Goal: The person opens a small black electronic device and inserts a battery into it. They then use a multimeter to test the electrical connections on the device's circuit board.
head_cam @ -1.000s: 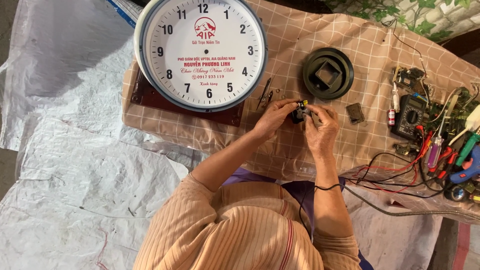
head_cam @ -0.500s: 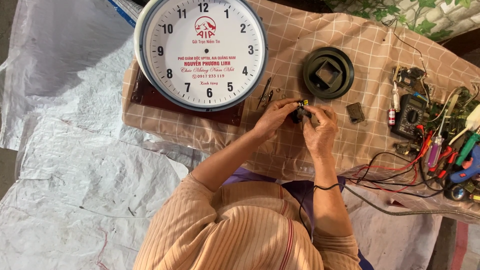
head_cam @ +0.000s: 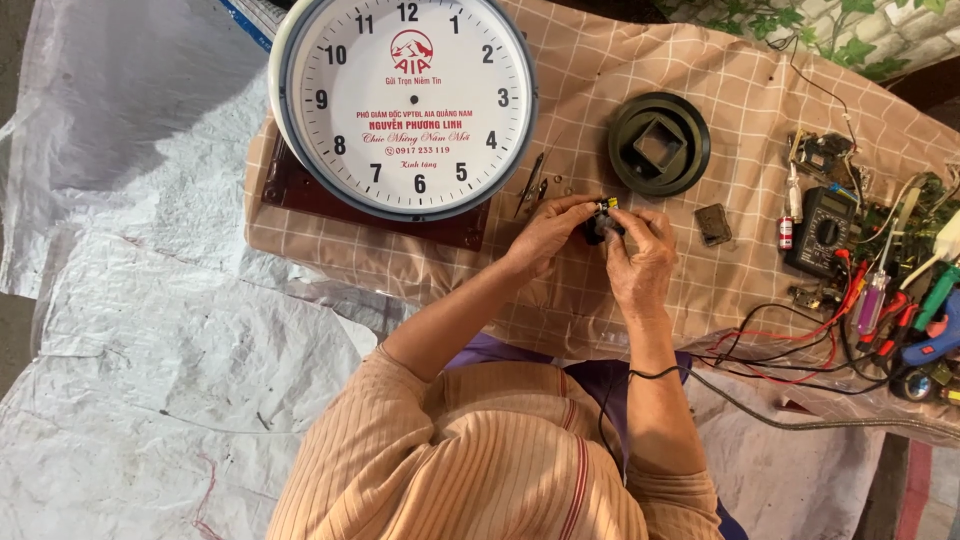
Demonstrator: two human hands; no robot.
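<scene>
Both hands meet over the checked cloth (head_cam: 400, 255) on the tabletop, just below the big round wall clock (head_cam: 405, 105). Betw. them: a small black part w/ a yellow bit on top (head_cam: 603, 218), prob. a clock movement, but too small to be sure.

Left hand (head_cam: 545, 235) comes in from the left, fingers (head_cam: 570, 205) curled over the part's top-left edge, thumb under/behind it. Right hand (head_cam: 642, 258) comes up from below-right, fingers bent in toward the part's right side, fingertips touching it. So the part sits pinched betw. the two sets of fingertips, held up off the cloth, not lying on it. Both hands' fingers are clamped on it; most of the part is hidden by them, only the top w/ the yellow bit shows.

Around: a pair of thin metal tweezers (head_cam: 530, 182) lies on the cloth just left of the hands, near the clock's lower right rim. A round black ring w/ a square hole (head_cam: 659, 143) lies above-right of the hands, well apart. A small dark square piece (head_cam: 713, 224) lies just right of the right hand. Further right: a black multimeter (head_cam: 822, 232) w/ red & black leads (head_cam: 790, 355), plus a jumble of tools and circuit boards at the edge. White plastic sheeting (head_cam: 150, 330) covers the floor at left.
</scene>
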